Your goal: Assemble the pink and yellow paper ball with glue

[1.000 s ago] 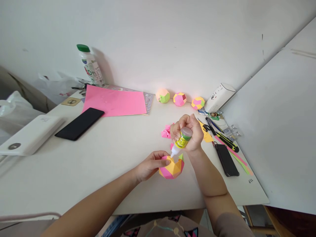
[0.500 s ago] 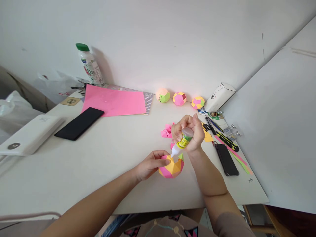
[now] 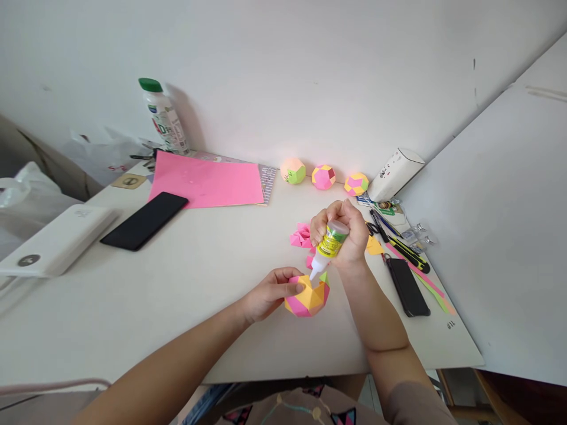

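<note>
Between its thumb and fingers my left hand (image 3: 270, 295) pinches the rim of a partly built paper ball (image 3: 309, 300) of yellow, pink and green faces, open at the top. My right hand (image 3: 348, 236) is closed around a small glue bottle (image 3: 328, 244) with a yellow-green label, tipped nozzle-down. The white nozzle (image 3: 315, 270) meets the yellow edge at the ball's opening; whether glue is coming out cannot be made out. Behind the bottle lie folded pink paper pieces (image 3: 301, 236), partly hidden by my right hand.
Three finished paper balls (image 3: 323, 177) stand along the wall. Pink paper sheets (image 3: 208, 182), a black phone (image 3: 145, 221) and a white power bank (image 3: 57, 241) lie left. To the right are a cutter (image 3: 410, 257), a black case (image 3: 407, 286) and paper strips (image 3: 436, 289).
My right hand has shifted the glue bottle slightly, and its nozzle has slid a little to the right along the ball's edge. My left hand keeps its hold on the ball.
</note>
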Tool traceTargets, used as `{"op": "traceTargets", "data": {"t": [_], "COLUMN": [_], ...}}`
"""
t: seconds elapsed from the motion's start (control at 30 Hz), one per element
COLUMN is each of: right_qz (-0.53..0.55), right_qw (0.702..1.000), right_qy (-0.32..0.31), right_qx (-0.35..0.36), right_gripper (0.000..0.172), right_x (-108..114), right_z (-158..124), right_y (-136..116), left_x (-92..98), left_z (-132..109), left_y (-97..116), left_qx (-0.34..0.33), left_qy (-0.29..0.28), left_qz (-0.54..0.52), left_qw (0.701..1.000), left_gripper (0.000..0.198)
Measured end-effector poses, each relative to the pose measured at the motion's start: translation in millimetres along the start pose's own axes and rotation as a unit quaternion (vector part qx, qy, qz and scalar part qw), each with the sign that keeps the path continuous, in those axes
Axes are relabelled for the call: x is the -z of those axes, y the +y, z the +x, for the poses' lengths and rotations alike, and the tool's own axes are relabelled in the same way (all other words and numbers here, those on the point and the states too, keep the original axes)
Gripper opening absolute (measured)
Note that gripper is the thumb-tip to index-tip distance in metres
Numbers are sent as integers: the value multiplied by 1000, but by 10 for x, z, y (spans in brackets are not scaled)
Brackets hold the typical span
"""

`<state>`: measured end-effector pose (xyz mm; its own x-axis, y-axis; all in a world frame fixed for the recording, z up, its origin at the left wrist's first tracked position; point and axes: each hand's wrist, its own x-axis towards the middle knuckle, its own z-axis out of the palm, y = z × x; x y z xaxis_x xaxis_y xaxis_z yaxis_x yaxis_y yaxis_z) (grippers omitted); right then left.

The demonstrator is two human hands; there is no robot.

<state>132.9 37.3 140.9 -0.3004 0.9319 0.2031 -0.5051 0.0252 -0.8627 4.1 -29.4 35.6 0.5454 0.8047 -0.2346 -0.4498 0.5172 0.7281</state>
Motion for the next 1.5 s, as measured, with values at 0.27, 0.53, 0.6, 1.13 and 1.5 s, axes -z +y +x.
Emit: {"op": "traceTargets", "data": {"t": [0.27, 0.53, 0.6, 1.13, 1.5], "right_qz": [-27, -57, -65, -48, -55], "right_qw": [997, 996, 996, 995, 995], "right_qy": [-62, -66, -60, -36, -29], "right_qx": [40, 29, 34, 84, 78], "right_gripper": [32, 31, 30, 28, 28], "right_x": [-28, -27, -41, -80, -72], "right_z": [-73, -79, -96, -159, -167], "right_y": [59, 106, 111, 128, 149], "left_x": [-3, -32, -36, -41, -39], "left_z": [-2, -16, -21, -33, -28], "left_y": [-5, -8, -8, 2, -22], "left_qx": [-5, -6, -6, -4, -5], "left_qy": [0, 1, -4, -12, -13], "left_qz": [-11, -19, -19, -28, -28], "left_qw": [1000, 1000, 1000, 1000, 1000], "left_gripper": [27, 26, 25, 23, 24]}}
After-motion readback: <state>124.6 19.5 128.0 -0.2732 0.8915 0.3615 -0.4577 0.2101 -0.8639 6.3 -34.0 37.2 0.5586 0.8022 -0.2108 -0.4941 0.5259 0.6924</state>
